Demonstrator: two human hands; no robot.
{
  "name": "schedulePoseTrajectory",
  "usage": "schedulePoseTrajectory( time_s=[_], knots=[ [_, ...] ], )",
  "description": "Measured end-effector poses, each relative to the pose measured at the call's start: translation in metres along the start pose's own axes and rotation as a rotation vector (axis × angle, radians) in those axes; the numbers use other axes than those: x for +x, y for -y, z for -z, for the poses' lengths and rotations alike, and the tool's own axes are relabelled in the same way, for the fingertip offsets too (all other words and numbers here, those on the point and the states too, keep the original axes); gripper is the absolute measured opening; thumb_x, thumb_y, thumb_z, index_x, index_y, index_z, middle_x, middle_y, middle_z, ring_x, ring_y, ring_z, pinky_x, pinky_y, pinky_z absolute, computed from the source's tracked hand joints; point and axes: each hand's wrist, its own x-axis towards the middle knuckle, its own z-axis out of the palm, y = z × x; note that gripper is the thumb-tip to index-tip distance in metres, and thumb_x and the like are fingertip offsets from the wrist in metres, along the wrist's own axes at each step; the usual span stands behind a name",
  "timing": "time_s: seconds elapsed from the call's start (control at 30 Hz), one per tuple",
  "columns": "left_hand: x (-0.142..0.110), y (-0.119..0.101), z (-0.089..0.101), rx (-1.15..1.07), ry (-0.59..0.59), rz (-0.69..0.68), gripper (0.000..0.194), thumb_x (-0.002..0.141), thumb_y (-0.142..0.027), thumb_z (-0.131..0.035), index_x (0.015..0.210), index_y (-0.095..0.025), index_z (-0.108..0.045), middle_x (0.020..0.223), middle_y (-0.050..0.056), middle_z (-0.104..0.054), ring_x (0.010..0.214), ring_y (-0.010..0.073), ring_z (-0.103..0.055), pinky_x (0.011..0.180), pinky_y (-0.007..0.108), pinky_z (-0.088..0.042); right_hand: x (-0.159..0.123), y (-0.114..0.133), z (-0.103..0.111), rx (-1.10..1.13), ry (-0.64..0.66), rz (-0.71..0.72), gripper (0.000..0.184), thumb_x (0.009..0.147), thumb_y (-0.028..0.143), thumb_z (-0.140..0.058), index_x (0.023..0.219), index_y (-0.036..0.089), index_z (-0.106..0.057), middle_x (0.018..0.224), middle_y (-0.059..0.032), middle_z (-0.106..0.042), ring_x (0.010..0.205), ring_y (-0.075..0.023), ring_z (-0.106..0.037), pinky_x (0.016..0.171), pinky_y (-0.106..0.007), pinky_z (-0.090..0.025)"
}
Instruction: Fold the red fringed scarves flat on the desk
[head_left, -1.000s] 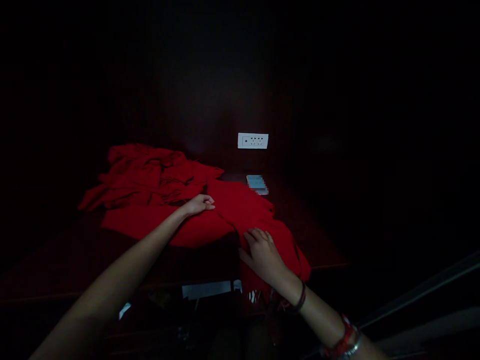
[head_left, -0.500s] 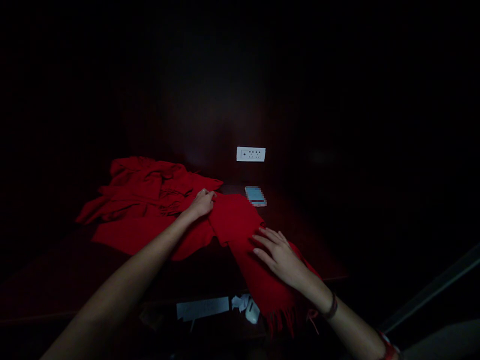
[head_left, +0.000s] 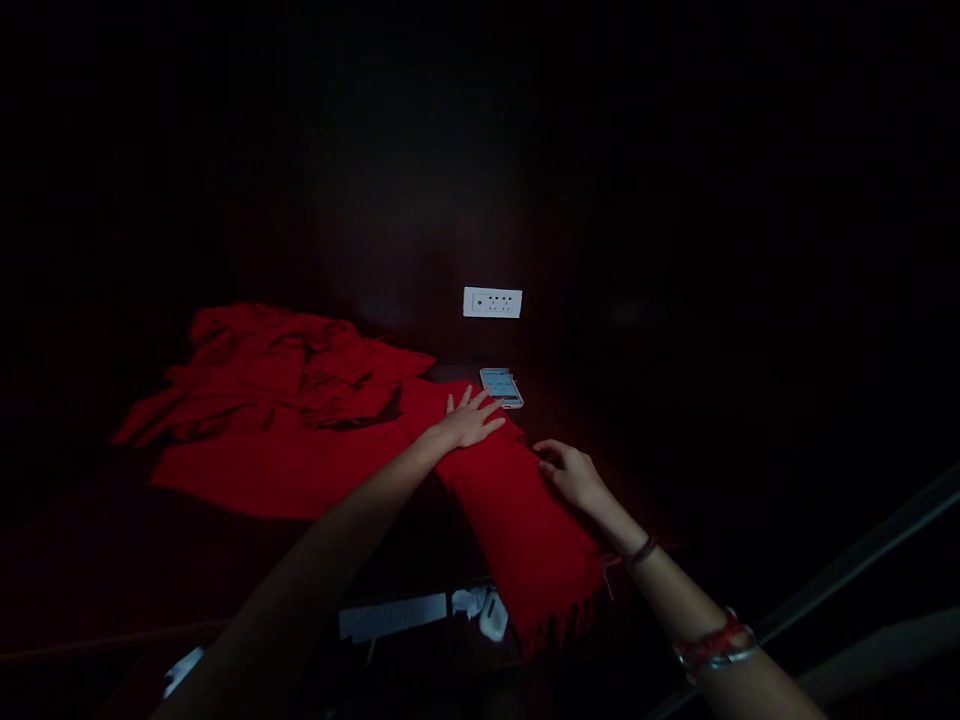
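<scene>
Red cloth spread over dark table, fringed end hung over front edge, left hand laid flat on it, fingers splayed, right hand half curled at its right edge, grip not discernible, phone placed just behind.

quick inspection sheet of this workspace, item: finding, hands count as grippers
surface: dark tabletop, dimly lit
job's things: red cloth, bunched at left, fringed end over the near edge; number of pieces unclear
clutter: phone behind cloth; papers and white object near the front edge
grippers: left hand spread on cloth; right hand at its right side, grip unclear
cables: nothing seen for certain
surroundings: white wall socket, dark wall
</scene>
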Motion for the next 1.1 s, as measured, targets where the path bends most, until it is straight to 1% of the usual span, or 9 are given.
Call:
schedulePoseTrajectory(
  time_s=[0.1, 0.23, 0.37, 0.5, 0.6, 0.73, 0.87, 1.0, 1.1],
  knots=[
    [0.004, -0.003, -0.007, -0.015, 0.035, 0.032, 0.062, 0.070, -0.067, -0.015, 0.126, -0.038, -0.017, 0.136, -0.003, -0.007, 0.120, 0.0343, 0.003, 0.089, 0.059, -0.001, 0.009, -0.009, 0.007, 0.210, 0.121, -0.140, 0.026, 0.064, 0.013, -0.050, 0.089, 0.016, -0.056, 0.079, -0.0024, -0.060, 0.073, -0.0136, -0.055, 0.067, -0.025, -0.042],
    [0.010, 0.001, -0.017, -0.040, 0.027, 0.073, 0.063, 0.070, -0.066, -0.019, 0.126, -0.037, -0.017, 0.136, 0.000, -0.010, 0.120, 0.0363, 0.000, 0.088, 0.060, 0.000, 0.008, -0.017, 0.018, 0.689, 0.291, -0.311, 0.015, 0.070, 0.022, -0.047, 0.081, 0.016, -0.055, 0.076, -0.0024, -0.061, 0.069, -0.0125, -0.057, 0.066, -0.025, -0.045],
    [0.011, 0.003, -0.020, -0.045, -0.033, 0.044, 0.060, 0.073, -0.062, -0.022, 0.126, -0.035, -0.021, 0.135, 0.001, -0.016, 0.120, 0.0359, -0.003, 0.088, 0.061, -0.002, 0.019, -0.010, 0.024, 0.891, 0.424, -0.414, 0.012, 0.070, 0.013, -0.046, 0.077, 0.016, -0.056, 0.071, -0.0019, -0.061, 0.063, -0.0110, -0.057, 0.066, -0.025, -0.046],
    [-0.001, -0.001, -0.013, -0.022, -0.220, -0.005, 0.053, 0.079, -0.053, -0.023, 0.125, -0.026, -0.029, 0.133, 0.006, -0.020, 0.121, 0.0320, -0.010, 0.091, 0.056, -0.007, 0.036, 0.005, 0.011, 0.998, 0.340, -0.508, 0.024, 0.062, 0.001, -0.047, 0.080, 0.016, -0.052, 0.065, 0.0020, -0.058, 0.053, -0.0080, -0.055, 0.061, -0.023, -0.046],
    [-0.026, -0.003, -0.009, 0.000, -0.354, -0.169, 0.049, 0.081, -0.045, -0.027, 0.124, -0.021, -0.030, 0.131, 0.008, -0.024, 0.121, 0.0250, -0.015, 0.096, 0.045, -0.011, 0.044, 0.011, 0.003, 1.021, 0.268, -0.517, 0.029, 0.058, -0.003, -0.046, 0.081, 0.016, -0.050, 0.060, 0.0036, -0.055, 0.051, -0.0072, -0.053, 0.057, -0.022, -0.046],
    [-0.071, 0.005, -0.010, 0.032, -0.163, -0.474, 0.048, 0.079, -0.044, -0.036, 0.124, -0.029, -0.029, 0.132, 0.004, -0.021, 0.121, 0.0234, -0.015, 0.097, 0.041, -0.015, 0.046, 0.003, 0.001, 0.778, 0.086, -0.415, 0.032, 0.056, -0.001, -0.046, 0.083, 0.016, -0.049, 0.059, 0.0036, -0.054, 0.053, -0.0083, -0.052, 0.056, -0.022, -0.044],
    [-0.100, 0.015, -0.004, 0.046, -0.128, -0.514, 0.035, 0.080, -0.026, -0.038, 0.113, -0.034, -0.043, 0.128, 0.000, -0.029, 0.119, 0.0232, -0.020, 0.096, 0.043, -0.016, 0.039, -0.013, 0.001, 0.210, 0.001, -0.169, 0.033, 0.054, 0.001, -0.046, 0.082, 0.016, -0.053, 0.066, 0.0016, -0.056, 0.059, -0.0099, -0.052, 0.058, -0.021, -0.041],
    [-0.117, 0.012, 0.013, 0.016, -0.064, -0.658, 0.036, 0.072, -0.016, -0.044, 0.106, -0.027, -0.051, 0.111, 0.003, -0.046, 0.105, 0.0178, -0.040, 0.093, 0.032, -0.027, 0.035, -0.006, 0.001, -0.051, -0.058, 0.054, 0.042, 0.062, 0.011, -0.049, 0.104, 0.014, -0.048, 0.093, -0.0067, -0.054, 0.083, -0.0142, -0.051, 0.074, -0.024, -0.039],
    [-0.120, 0.009, 0.022, -0.049, 0.014, -0.698, 0.037, 0.073, -0.018, -0.043, 0.110, -0.027, -0.047, 0.107, 0.001, -0.050, 0.096, 0.0142, -0.046, 0.087, 0.024, -0.034, 0.042, 0.014, -0.001, -0.186, -0.170, 0.273, 0.049, 0.073, 0.030, -0.045, 0.119, 0.016, -0.037, 0.120, -0.0100, -0.037, 0.110, -0.0187, -0.035, 0.089, -0.031, -0.030]
  ],
)
